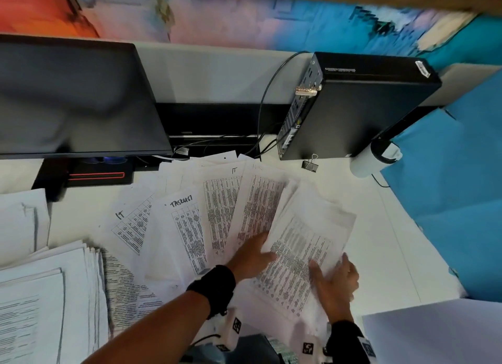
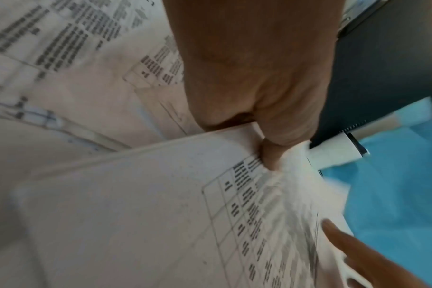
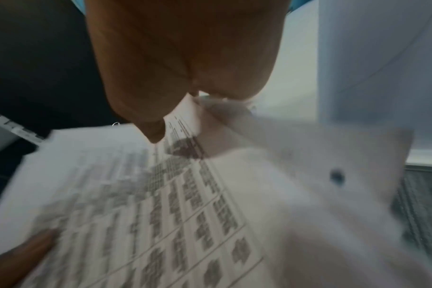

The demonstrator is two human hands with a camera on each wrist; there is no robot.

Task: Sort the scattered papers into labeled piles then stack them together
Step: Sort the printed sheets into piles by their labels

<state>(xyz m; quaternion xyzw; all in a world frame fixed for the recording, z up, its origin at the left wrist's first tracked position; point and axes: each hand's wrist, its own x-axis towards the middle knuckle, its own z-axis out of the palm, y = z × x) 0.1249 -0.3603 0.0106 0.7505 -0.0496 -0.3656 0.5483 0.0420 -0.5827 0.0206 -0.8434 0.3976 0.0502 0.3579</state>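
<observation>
Both hands grasp one thin, flat bundle of printed sheets (image 1: pixel 307 244): left hand (image 1: pixel 251 257) at its nine o'clock edge, right hand (image 1: pixel 335 279) at four o'clock.

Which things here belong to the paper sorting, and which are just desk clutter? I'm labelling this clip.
Part of the job:
- printed sheet held by left hand and right hand
- fanned papers marked IT and TASKLIST
- stacked pile

Just lying about:
- monitor
- computer case
- binder clip
- cables
</observation>
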